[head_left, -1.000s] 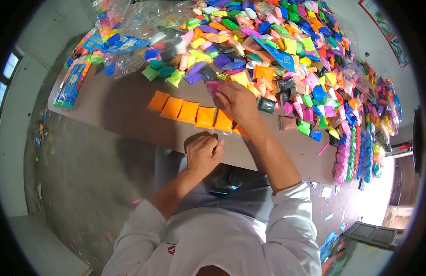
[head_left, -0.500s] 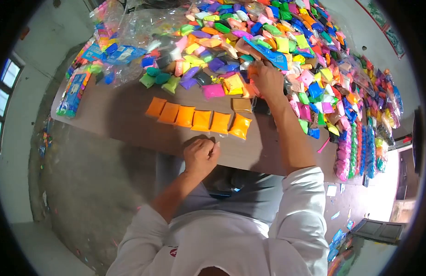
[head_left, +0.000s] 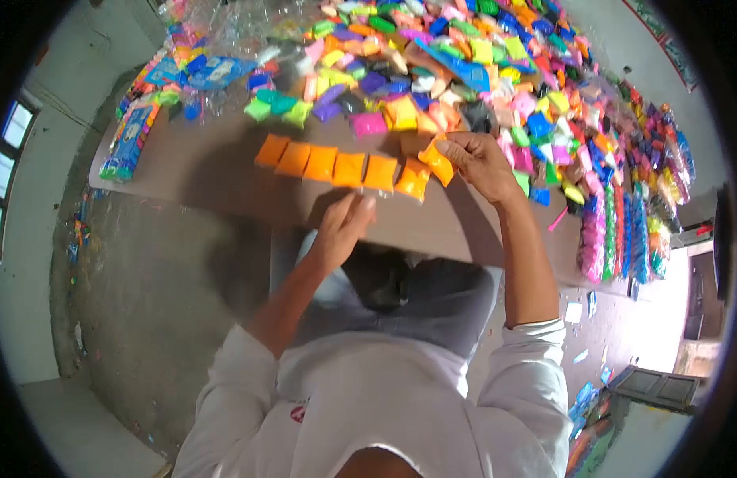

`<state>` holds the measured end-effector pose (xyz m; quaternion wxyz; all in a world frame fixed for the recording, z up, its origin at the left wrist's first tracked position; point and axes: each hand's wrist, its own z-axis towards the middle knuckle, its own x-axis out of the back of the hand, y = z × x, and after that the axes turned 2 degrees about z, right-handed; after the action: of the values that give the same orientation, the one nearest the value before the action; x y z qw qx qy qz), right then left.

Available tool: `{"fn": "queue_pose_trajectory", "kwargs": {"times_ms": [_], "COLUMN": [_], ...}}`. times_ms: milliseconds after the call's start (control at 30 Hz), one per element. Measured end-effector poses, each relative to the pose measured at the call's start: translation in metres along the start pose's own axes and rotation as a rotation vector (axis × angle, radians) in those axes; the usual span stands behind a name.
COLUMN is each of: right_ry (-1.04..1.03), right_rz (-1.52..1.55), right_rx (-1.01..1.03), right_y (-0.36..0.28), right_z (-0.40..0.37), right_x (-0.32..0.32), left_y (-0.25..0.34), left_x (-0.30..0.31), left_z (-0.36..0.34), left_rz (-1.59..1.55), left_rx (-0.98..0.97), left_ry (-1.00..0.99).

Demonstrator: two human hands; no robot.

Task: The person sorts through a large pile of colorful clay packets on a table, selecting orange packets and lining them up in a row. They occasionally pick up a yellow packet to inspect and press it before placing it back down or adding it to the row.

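A row of several orange packets [head_left: 350, 170] lies across the table near its front edge, soft and pillow-shaped in plastic film. Between its thumb and fingers, my right hand [head_left: 482, 166] pinches another orange packet [head_left: 438, 162], tilted, at the right end of the row. My left hand [head_left: 342, 229] is by the table edge just below the middle of the row, its fingers curled together; nothing shows in them. A brown packet [head_left: 414, 143] lies behind the right end of the row, partly covered by the held packet.
A big heap of many-coloured packets [head_left: 496, 72] covers the back and right of the table [head_left: 217, 179]. Long filled packs [head_left: 615, 239] lie at the right edge, and a blue-labelled pack [head_left: 129, 143] at the left. Clear plastic bags [head_left: 257, 32] sit at the back left.
My right hand has come back from the heap towards the row, bringing an orange packet. My left hand has moved slightly up, closer to the row. The view has shifted a little.
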<state>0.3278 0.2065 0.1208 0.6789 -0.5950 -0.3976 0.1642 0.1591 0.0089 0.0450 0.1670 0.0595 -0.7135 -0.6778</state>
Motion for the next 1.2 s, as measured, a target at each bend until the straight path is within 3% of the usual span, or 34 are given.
{"fn": "queue_pose_trajectory", "kwargs": {"times_ms": [100, 167, 233, 300, 433, 533, 600, 733, 800, 833, 900, 933, 967, 1033, 1100, 1167, 1200], "right_ry": [-0.038, -0.145, -0.196, -0.065, -0.024, -0.059, -0.019, 0.101, 0.341, 0.344, 0.44, 0.395, 0.396, 0.202, 0.178, 0.409, 0.421], "right_rz": [-0.037, -0.005, 0.016, 0.021, 0.241, 0.476, 0.258, -0.064, 0.092, 0.093, 0.423, 0.353, 0.356, 0.333, 0.225, 0.397, 0.566], "right_rx": [-0.021, -0.023, -0.027, 0.075, 0.071, -0.066, 0.099, 0.153, 0.079, 0.078, -0.079, -0.154, -0.156, 0.039, 0.017, 0.052, -0.041], "right_y": [-0.001, 0.013, 0.015, 0.014, 0.027, 0.023, 0.019, 0.042, 0.051, 0.05, 0.044, 0.044, 0.041, 0.034, 0.051, 0.058, 0.043], "right_z": [-0.056, -0.077, -0.098, -0.111, -0.127, -0.137, -0.141, -0.138, -0.135, -0.139, -0.15, -0.155, -0.16, -0.167, -0.163, -0.155, -0.157], "right_x": [-0.034, -0.05, -0.062, -0.071, -0.084, -0.09, -0.096, -0.098, -0.1, -0.096, -0.083, -0.082, -0.086, -0.098, -0.101, -0.101, -0.093], "left_y": [0.027, 0.029, 0.013, 0.01, 0.019, 0.019, 0.015, 0.009, 0.012, 0.012, 0.013, 0.014, 0.015, 0.013, 0.009, 0.004, 0.003], "left_x": [-0.016, -0.033, -0.049, -0.053, -0.053, -0.054, -0.056, -0.063, -0.063, -0.063, -0.061, -0.061, -0.061, -0.064, -0.066, -0.065, -0.063], "left_z": [-0.016, -0.023, -0.031, -0.038, -0.061, -0.073, -0.078, -0.082, -0.081, -0.082, -0.082, -0.081, -0.081, -0.083, -0.083, -0.083, -0.083], "left_rz": [-0.036, 0.025, 0.077, 0.071, 0.1, 0.027, 0.04, 0.042, 0.023, 0.024, 0.007, 0.009, 0.026, 0.046, 0.054, 0.045, 0.035], "left_rx": [0.132, 0.05, -0.052, -0.112, -0.079, -0.043, -0.057, -0.036, -0.096, -0.096, -0.083, -0.083, -0.068, -0.047, -0.04, -0.058, -0.076], "left_ry": [-0.145, -0.25, -0.219, -0.139, -0.122, -0.112, -0.097, -0.109, -0.077, -0.079, -0.054, -0.056, -0.052, -0.054, -0.049, -0.041, -0.031]}}
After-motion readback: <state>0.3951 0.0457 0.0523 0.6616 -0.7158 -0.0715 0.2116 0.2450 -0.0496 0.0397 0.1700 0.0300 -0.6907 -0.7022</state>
